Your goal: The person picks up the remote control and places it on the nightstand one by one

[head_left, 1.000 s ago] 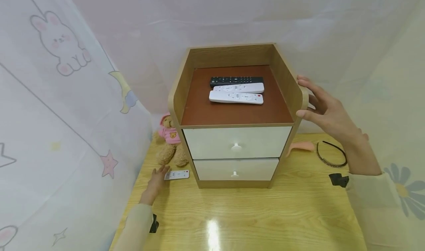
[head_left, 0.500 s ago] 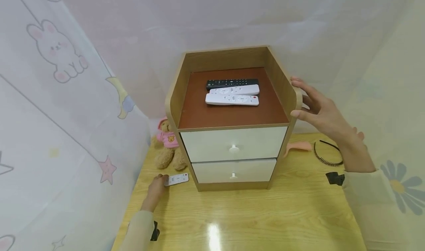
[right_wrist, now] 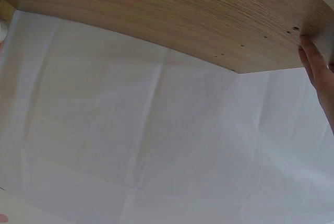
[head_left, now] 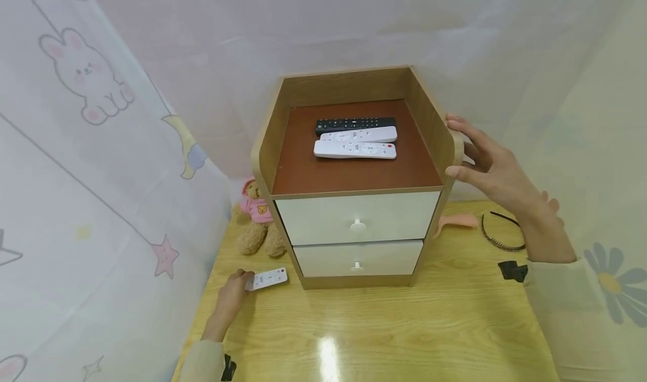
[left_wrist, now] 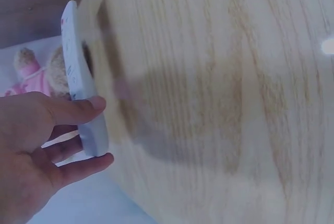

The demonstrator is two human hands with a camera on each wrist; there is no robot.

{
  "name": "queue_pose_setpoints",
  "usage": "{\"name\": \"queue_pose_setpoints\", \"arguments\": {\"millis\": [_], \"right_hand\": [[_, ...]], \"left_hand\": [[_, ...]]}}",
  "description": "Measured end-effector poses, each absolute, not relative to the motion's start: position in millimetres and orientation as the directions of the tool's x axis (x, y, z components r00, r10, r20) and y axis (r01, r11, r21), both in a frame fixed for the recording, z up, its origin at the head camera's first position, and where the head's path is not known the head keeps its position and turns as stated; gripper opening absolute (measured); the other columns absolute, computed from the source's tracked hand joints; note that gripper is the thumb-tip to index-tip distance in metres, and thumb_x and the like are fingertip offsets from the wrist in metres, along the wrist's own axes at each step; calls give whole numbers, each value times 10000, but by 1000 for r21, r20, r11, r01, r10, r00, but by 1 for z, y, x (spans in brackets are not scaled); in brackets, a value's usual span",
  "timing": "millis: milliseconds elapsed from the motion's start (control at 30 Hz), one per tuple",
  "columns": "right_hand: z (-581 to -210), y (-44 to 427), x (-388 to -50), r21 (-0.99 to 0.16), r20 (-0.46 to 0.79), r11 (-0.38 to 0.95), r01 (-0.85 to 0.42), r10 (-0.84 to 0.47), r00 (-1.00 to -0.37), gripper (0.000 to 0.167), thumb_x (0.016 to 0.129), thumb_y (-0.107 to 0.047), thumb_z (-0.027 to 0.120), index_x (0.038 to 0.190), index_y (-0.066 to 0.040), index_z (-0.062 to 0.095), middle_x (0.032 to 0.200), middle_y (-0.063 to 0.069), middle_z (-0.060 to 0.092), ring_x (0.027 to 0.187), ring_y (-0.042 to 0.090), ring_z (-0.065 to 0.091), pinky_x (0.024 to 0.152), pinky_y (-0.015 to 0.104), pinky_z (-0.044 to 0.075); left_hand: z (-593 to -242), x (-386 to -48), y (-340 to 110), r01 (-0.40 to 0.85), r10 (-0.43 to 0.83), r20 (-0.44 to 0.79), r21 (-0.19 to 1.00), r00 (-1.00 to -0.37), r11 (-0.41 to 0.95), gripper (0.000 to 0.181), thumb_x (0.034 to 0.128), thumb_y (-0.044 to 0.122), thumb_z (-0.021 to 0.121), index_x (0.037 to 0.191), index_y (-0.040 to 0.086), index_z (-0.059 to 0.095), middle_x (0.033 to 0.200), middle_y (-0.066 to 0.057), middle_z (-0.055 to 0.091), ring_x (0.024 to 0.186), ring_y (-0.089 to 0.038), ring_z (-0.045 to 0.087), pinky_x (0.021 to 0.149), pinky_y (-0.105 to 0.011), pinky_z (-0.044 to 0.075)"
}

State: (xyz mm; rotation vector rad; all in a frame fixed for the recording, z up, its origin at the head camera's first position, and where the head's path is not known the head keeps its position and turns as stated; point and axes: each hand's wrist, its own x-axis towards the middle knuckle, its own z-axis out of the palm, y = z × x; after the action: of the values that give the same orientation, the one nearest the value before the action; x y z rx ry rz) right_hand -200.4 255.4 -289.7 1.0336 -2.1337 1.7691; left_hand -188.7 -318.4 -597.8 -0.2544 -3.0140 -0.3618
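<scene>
My left hand (head_left: 231, 296) pinches one end of a white remote control (head_left: 269, 279) beside the cabinet's lower left corner. In the left wrist view the remote (left_wrist: 77, 75) sits between thumb and fingers, tilted, with its shadow apart from it on the wood, so it looks raised. My right hand (head_left: 497, 171) rests against the right side panel of the small wooden cabinet (head_left: 360, 282), thumb near the front edge. The right wrist view shows fingertips (right_wrist: 308, 46) touching that panel's outer face. On the cabinet's brown top lie a black remote (head_left: 356, 125) and two white remotes (head_left: 355, 149).
Two white drawers (head_left: 333, 219) with knobs are closed in the cabinet. A teddy bear (head_left: 261, 210) in pink sits at its left. To the right lie a peach-coloured object (head_left: 457, 221) and a black headband (head_left: 497, 241). Printed cloth walls (head_left: 126, 163) surround the wooden table (head_left: 429, 326).
My left hand has closed its fingers on the white remote's near end and drawn it slightly toward me, now slanted. My right hand has stayed at the cabinet's side.
</scene>
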Motion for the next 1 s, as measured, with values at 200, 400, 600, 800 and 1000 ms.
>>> {"name": "queue_pose_setpoints", "arguments": {"millis": [200,400,600,800,1000], "right_hand": [[-290,255,-201,-792,558,14,-610,-389,-733,761,846,232,549,1505,-60,304,1599,68,185,1389,236,345,972,181,456],[-289,256,-199,-785,575,-13,-619,-385,-721,752,847,238,538,1502,-48,304,1597,79,188,1393,233,341,978,180,450],[-289,257,-198,-790,570,-13,-613,-383,-727,748,850,238,533,1502,-47,305,1599,76,181,1390,226,346,977,174,448],[-289,256,-199,-792,566,-6,-611,-382,-731,748,849,234,539,1502,-50,308,1599,73,183,1402,245,324,971,174,454],[-290,256,-200,-794,571,-29,-608,-381,-727,750,846,242,532,1501,-48,308,1599,77,181,1409,262,312,969,188,462]], "left_hand": [[-573,-174,-310,220,209,72,229,-975,948,498,689,-80,812,1153,-13,646,1076,-160,625,947,-360,615,602,-445,570],[-545,-162,-299,289,272,106,222,-956,931,503,696,-48,820,1165,1,646,1122,-138,614,996,-345,614,659,-444,573],[-519,-149,-290,354,329,145,202,-933,913,530,690,2,837,1186,5,650,1110,-105,621,940,-275,636,671,-394,569],[-498,-135,-292,405,361,203,250,-910,879,553,651,3,855,1168,-17,658,1076,-86,640,935,-262,646,758,-405,571],[-478,-122,-295,418,366,228,256,-902,872,528,679,65,852,1171,7,667,1069,-54,652,933,-248,651,762,-417,569]]}}
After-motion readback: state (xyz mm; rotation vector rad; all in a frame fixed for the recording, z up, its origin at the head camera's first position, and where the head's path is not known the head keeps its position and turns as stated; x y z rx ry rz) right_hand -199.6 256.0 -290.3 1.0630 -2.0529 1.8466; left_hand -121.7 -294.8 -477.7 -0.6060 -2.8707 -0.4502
